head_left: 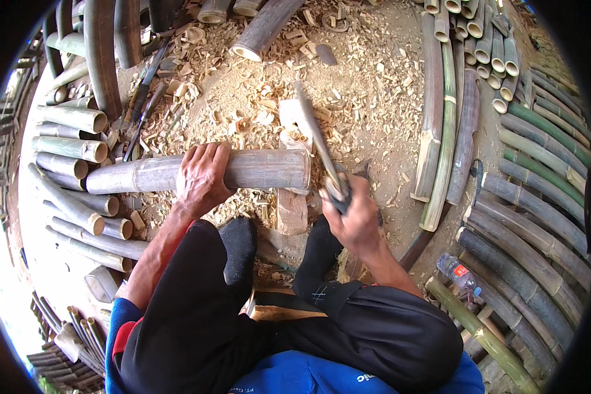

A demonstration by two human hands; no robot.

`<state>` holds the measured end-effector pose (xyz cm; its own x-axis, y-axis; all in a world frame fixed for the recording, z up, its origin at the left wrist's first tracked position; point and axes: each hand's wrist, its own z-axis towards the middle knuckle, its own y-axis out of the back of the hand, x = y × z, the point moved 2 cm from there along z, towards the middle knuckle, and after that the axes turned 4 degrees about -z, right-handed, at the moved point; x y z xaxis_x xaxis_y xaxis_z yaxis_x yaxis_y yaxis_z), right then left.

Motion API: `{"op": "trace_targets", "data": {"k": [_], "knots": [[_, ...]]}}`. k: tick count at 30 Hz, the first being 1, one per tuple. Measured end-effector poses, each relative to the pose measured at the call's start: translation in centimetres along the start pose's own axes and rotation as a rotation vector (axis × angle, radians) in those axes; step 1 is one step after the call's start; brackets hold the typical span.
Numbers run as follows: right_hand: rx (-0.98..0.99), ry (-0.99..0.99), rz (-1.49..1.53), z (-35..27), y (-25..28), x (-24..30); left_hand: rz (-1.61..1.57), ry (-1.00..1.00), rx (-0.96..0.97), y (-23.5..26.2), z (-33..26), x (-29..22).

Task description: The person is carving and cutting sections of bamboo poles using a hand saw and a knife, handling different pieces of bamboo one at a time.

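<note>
over the wood chips, left hand (202, 176) gripping bamboo pole (197, 173), right hand (356, 220) clenching machete (318, 141)

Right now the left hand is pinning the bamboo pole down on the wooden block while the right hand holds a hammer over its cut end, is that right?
Not quite: the right hand holds a long-bladed chopping knife, not a hammer. The head view shows it. The left hand does pin the bamboo pole on the wooden block.
</note>
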<state>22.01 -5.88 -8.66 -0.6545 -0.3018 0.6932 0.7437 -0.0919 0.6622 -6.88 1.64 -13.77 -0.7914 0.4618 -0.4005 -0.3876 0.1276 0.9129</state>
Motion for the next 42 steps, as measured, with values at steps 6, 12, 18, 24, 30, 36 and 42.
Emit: {"op": "trace_targets", "data": {"k": [6,12,18,24,30,36,42], "knots": [[0.452,-0.367,-0.197,1.2,-0.3,-0.9,-0.022,0.070,0.269,1.3,0.4,1.4],[0.253,-0.211,-0.172,-0.9,-1.7,-2.8,-0.107,0.254,0.666,3.0,2.8,3.4],[0.419,-0.346,-0.103,1.0,0.3,1.0,-0.075,0.138,0.379,2.6,0.2,3.1],[0.297,-0.261,-0.114,0.1,-1.0,-2.8,-0.076,0.137,0.393,2.1,1.2,2.9],[0.298,-0.271,-0.070,1.0,1.8,0.9,-0.059,0.118,0.290,2.0,-0.3,3.0],[0.367,-0.302,-0.224,-0.2,-1.4,-3.3,-0.014,0.091,0.240,1.7,0.2,2.4],[0.230,-0.205,-0.057,2.0,1.7,1.6,0.010,0.091,0.129,1.7,-0.8,2.3]]}}
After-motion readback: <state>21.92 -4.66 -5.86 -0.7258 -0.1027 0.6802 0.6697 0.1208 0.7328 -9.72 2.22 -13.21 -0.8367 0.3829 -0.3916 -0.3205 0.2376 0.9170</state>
